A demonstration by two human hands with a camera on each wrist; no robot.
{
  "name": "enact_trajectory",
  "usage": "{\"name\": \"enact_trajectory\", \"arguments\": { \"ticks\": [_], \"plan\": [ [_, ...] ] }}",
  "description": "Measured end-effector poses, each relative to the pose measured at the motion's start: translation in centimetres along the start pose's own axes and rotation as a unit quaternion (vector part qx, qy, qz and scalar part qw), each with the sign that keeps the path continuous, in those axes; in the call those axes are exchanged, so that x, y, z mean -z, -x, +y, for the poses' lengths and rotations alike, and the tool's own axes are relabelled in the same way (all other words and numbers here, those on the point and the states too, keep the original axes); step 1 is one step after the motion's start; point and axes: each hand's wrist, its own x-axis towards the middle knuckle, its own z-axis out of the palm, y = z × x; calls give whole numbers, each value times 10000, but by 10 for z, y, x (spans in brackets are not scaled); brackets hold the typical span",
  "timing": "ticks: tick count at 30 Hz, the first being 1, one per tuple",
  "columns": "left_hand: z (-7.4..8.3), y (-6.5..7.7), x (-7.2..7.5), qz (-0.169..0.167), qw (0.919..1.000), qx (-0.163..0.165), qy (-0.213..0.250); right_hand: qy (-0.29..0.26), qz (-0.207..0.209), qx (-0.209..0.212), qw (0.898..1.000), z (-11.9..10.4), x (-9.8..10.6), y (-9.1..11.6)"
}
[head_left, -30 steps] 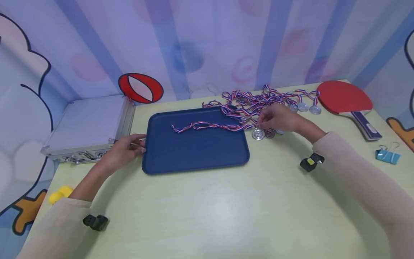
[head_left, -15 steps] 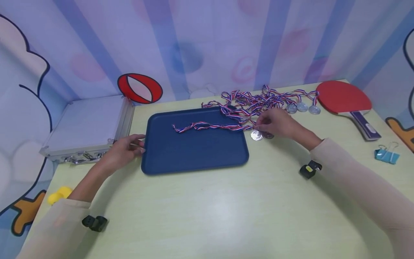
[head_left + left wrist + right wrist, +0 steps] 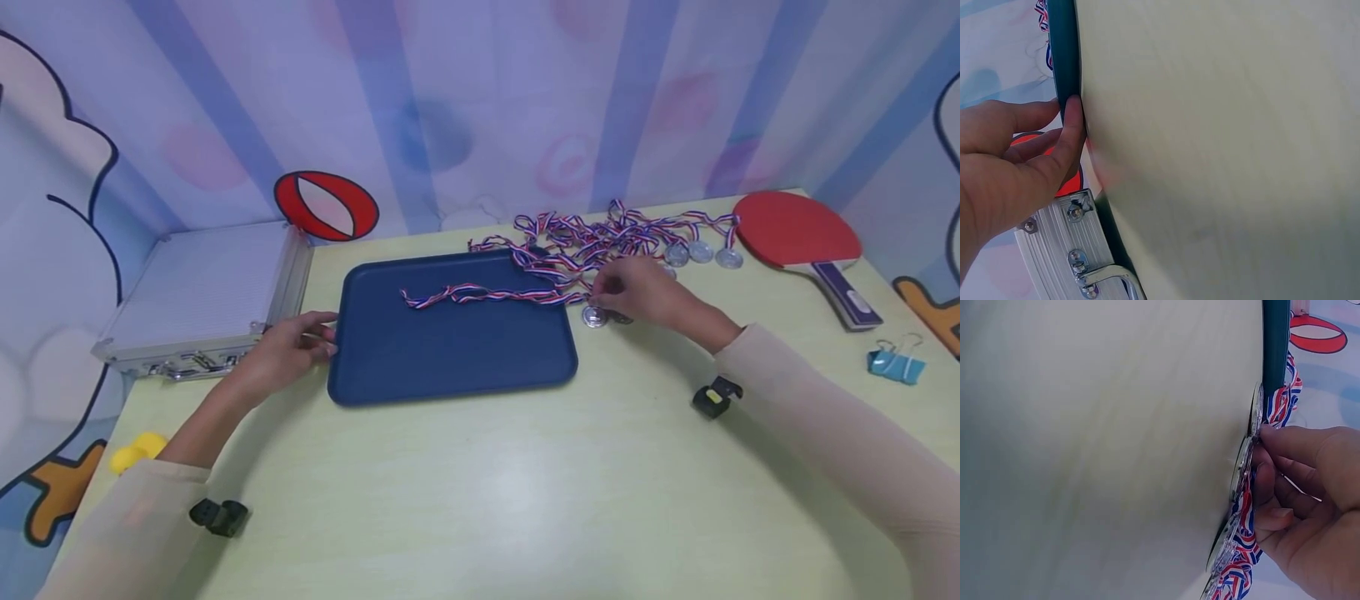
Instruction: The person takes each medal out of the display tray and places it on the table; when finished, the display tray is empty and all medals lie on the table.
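Note:
In the head view my left hand (image 3: 288,350) touches the left rim of a dark blue tray (image 3: 450,358) with its thumb and fingertips. The left wrist view shows these fingertips right at the tray's edge (image 3: 1066,56). At the tray's right side my right hand (image 3: 637,290) pinches a silver medal (image 3: 595,317) near its top, where the ribbon joins. Its striped red, white and blue ribbon (image 3: 487,293) runs left across the tray. Beside it a darker medal (image 3: 621,317) is partly hidden under my hand. More medals (image 3: 1225,547) lie below my fingers in the right wrist view.
Tangled ribbons (image 3: 585,229) with several silver medals (image 3: 700,251) lie behind the tray. A red table tennis bat (image 3: 798,229) and a blue binder clip (image 3: 896,364) are at right. A silver case (image 3: 202,283) and a yellow object (image 3: 138,452) stand at left.
My right hand has shifted slightly left and toward me with the medal, uncovering more medals behind it. My left hand stays at the tray's edge.

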Motion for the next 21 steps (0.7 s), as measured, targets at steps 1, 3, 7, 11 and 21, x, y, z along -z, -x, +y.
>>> {"name": "enact_trajectory", "arguments": {
  "ticks": [1,3,7,11,21],
  "plan": [
    [0,0,0,17,10000,-10,-2,28,12,9,10000,-1,0,0],
    [-1,-1,0,12,10000,-11,13,102,2,34,9999,-2,1,-1],
    [-3,1,-1,-7,10000,33,-26,60,-93,-47,9999,-6,10,1],
    [-1,4,2,-38,9997,51,-225,12,26,-157,9999,-13,32,6],
    [35,25,32,473,9830,-757,-1605,682,32,-145,9976,2,106,28]
  ]
}}
